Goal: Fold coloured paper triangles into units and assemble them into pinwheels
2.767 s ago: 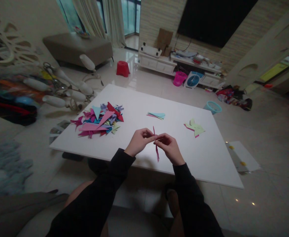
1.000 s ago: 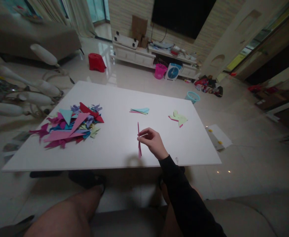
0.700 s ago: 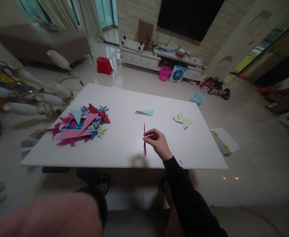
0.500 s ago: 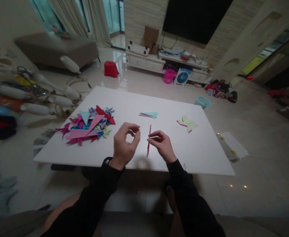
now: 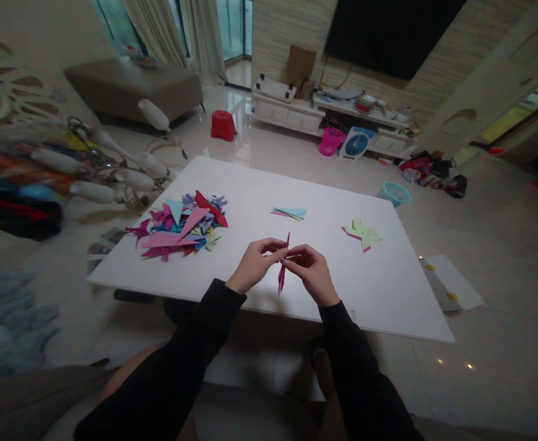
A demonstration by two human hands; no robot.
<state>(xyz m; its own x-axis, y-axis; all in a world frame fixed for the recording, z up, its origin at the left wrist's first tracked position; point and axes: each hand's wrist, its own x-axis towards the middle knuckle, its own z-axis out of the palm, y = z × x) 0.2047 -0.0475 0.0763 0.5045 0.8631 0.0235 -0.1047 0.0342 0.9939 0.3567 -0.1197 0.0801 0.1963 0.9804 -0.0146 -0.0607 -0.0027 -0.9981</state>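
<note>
A narrow piece of folded magenta paper is held upright, nearly edge-on, above the near part of the white table. My left hand pinches it from the left, fingertips closed on its middle. From the other side my right hand grips it between thumb and fingers. The fingertips of both hands almost meet and hide the paper's middle. Beyond the hands lies a small fan of folded paper strips, light blue on top. To the right rests a pale green and pink folded paper piece.
A heap of colourful folded paper figures covers the table's left part. Past the left edge stands a lamp with several white shades. A red stool, a pink basket and a light blue basket are on the floor.
My left hand has moved right and closed on the magenta paper, which my right hand was holding alone. The whole view has shifted slightly.
</note>
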